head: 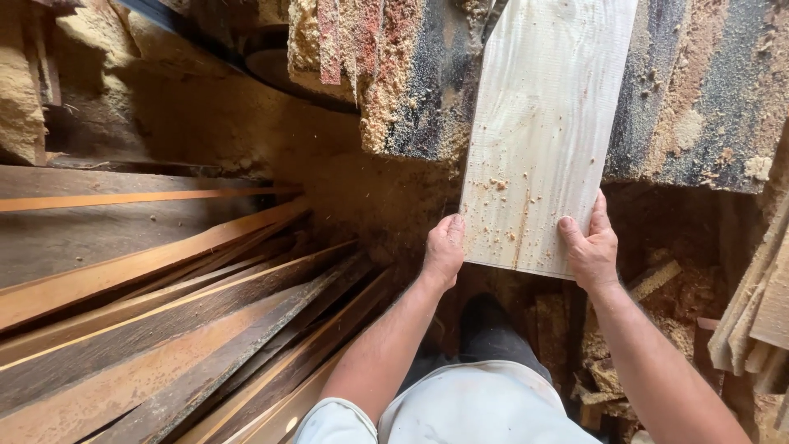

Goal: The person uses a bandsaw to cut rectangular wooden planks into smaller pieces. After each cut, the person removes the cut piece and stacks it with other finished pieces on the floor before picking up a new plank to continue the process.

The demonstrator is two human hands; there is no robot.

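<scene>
My left hand (445,247) and right hand (590,245) pinch the near corners of the pale board (542,131), keeping it level on the sawdust-caked counter (699,99).

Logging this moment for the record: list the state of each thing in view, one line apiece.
pale board: held at its near end, lying on the sawdust-covered machine top.
left hand: gripping the board's near left corner.
right hand: gripping its near right corner.
dark planks: stacked at left.
</scene>
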